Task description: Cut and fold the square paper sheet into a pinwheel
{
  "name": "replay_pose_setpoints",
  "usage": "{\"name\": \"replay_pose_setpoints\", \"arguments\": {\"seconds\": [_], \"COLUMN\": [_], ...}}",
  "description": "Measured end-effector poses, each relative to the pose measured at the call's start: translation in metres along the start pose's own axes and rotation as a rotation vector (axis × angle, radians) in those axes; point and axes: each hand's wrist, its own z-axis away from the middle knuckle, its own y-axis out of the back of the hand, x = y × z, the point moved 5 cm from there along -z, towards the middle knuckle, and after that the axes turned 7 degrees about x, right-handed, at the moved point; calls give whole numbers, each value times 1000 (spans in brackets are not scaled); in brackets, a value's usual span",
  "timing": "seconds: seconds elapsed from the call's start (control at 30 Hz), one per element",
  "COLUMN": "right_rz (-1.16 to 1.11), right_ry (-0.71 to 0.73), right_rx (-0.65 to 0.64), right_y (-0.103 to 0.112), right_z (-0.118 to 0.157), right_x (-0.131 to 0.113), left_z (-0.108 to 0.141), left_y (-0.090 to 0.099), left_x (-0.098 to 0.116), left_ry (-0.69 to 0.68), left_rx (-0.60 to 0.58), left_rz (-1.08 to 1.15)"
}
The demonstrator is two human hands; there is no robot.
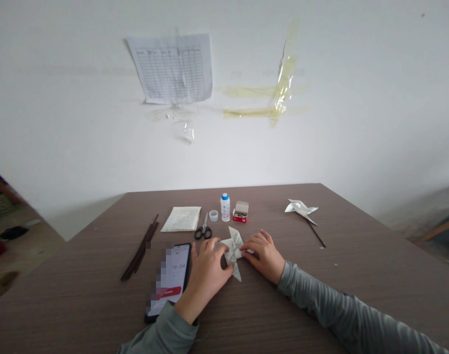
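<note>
A folded paper pinwheel (pixel 232 251) of printed white paper lies on the wooden-look table (pixel 99 295) between my hands. My left hand (pixel 207 273) covers its left side, fingers curled over the folds. From the other side, my right hand (pixel 264 255) pinches its right blades with the fingertips. Part of the pinwheel's centre is hidden behind my left fingers. Close to my left wrist, a smartphone (pixel 168 280) lies with its screen lit, partly blurred out.
Behind my hands stand scissors (pixel 203 228), a glue bottle (pixel 225 207), a small cap (pixel 213 215), and an open box of pins (pixel 241 211). Papers (pixel 182 219) and dark sticks (pixel 141 248) lie left; a pinwheel on a stick (pixel 301 209) lies right. A wall rises beyond the table.
</note>
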Motion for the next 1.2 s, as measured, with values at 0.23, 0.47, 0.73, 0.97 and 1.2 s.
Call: {"name": "replay_pose_setpoints", "arguments": {"seconds": [0.23, 0.47, 0.73, 0.97, 1.2], "right_rz": [26, 34, 50, 70, 59], "right_ry": [57, 52, 6, 8, 53], "right_rx": [7, -16, -44, -58, 3], "right_y": [-1, 0, 0, 3, 4], "right_z": [5, 6, 5, 4, 6], "right_x": [1, 0, 2, -1, -1], "left_z": [0, 0, -1, -2, -3], "left_y": [-1, -5, 2, 3, 9], "left_x": [1, 0, 8, 11, 19], "left_ry": [-5, -7, -2, -25, -4], "left_rx": [-6, 42, -27, -11, -123], "left_rz": [2, 26, 13, 22, 4]}}
